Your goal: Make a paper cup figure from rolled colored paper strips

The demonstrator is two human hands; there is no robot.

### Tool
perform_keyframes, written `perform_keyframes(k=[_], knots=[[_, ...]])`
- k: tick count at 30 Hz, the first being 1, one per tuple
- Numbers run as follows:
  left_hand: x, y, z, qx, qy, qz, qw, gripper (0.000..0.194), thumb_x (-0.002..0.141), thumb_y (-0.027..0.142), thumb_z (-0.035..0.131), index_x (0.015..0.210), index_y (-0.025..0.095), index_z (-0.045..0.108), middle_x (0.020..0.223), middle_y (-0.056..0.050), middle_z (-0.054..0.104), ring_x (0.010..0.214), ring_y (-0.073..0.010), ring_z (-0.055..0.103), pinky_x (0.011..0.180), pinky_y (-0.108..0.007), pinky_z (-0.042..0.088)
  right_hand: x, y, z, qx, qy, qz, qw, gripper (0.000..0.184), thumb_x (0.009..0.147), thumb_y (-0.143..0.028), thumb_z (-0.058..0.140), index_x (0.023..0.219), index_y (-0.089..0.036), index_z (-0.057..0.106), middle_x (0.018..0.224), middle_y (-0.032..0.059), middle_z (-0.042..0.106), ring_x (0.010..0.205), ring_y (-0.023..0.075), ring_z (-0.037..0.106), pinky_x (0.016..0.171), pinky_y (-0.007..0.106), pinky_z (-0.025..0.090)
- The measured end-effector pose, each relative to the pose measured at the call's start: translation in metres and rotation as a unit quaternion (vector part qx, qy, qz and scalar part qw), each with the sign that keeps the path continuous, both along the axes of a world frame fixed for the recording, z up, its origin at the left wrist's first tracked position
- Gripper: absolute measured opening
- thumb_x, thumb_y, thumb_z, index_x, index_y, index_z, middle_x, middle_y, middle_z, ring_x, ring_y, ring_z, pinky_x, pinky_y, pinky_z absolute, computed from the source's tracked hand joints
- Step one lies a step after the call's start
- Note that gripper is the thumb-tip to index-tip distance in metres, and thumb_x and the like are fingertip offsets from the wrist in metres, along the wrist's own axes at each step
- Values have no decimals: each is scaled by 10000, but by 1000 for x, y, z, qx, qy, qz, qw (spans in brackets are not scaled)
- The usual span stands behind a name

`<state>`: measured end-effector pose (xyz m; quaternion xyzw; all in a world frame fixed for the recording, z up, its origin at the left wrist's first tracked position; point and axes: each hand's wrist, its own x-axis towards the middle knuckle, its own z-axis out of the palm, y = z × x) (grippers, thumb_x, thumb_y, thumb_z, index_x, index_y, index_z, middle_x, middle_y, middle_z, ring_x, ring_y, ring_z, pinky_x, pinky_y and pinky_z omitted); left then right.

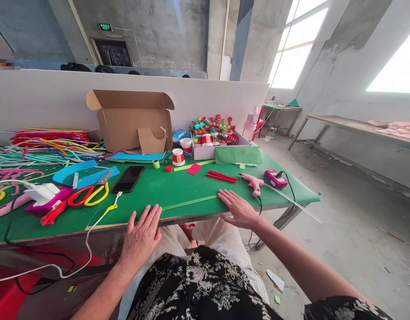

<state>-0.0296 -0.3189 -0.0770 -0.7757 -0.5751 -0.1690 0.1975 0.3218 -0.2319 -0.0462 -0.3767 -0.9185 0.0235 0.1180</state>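
Note:
A narrow light-green paper strip (190, 202) lies flat near the front edge of the green tabletop (178, 186). My left hand (143, 233) rests at the strip's left end, fingers stretched out over the table edge. At the other end, my right hand (237, 208) lies flat with its fingertips on the strip. Just beyond that hand are several red strips (221, 177) and a pink glue gun (252, 183). A red paper square (194, 169), a red round piece (169, 168) and a green roll (156, 164) sit farther back.
To the left lie scissors (97, 189), a phone (128, 179) on a white cable (91, 249), and many pipe cleaners (54, 142). Behind stand an open cardboard box (134, 124), paper cups (178, 157) and a box of colourful figures (205, 153). A clear glue stick (294, 202) overhangs the right edge.

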Motion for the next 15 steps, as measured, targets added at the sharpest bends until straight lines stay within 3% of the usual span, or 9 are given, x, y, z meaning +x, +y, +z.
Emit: perform_keyframes(k=[5, 8, 10, 12, 15], knots=[[0, 2, 1, -6, -3, 7, 1000, 564, 832, 96, 417, 1383, 145, 525, 1451, -106, 523, 1344, -319, 474, 1137, -561, 242, 24, -1, -2, 29, -14, -58, 998, 691, 909, -445, 493, 1471, -58, 383, 1505, 226, 420, 1415, 329, 391, 1172, 561, 294], [3, 3, -1, -4, -7, 14, 1000, 576, 819, 86, 419, 1379, 156, 535, 1449, -99, 528, 1342, -314, 477, 1131, -550, 265, 16, -10, 6, 45, -13, -107, 993, 730, 903, -523, 496, 1443, -37, 425, 1474, 254, 449, 1415, 368, 376, 1171, 605, 257], [5, 3, -2, -2, -4, 15, 1000, 577, 816, 85, 416, 1375, 148, 539, 1447, -104, 529, 1340, -316, 480, 1124, -546, 279, -12, -22, 13, 47, 7, -96, 994, 783, 886, -571, 508, 1458, -45, 407, 1514, 246, 390, 1451, 368, 304, 1187, 598, 225], [6, 3, -4, 0, 1, 19, 1000, 574, 818, 86, 410, 1376, 127, 536, 1450, -119, 524, 1344, -321, 474, 1121, -552, 285, -56, -35, 18, 26, 30, -16, 999, 855, 858, -592, 547, 1497, -61, 343, 1563, 206, 318, 1478, 329, 252, 1222, 533, 181], [4, 2, -6, 0, 8, 21, 1000, 575, 814, 86, 409, 1375, 110, 533, 1449, -140, 521, 1349, -327, 470, 1117, -562, 288, -128, -48, 14, -11, 73, 82, 994, 912, 845, -654, 539, 1497, -52, 332, 1547, 196, 360, 1477, 293, 266, 1232, 460, 189]])
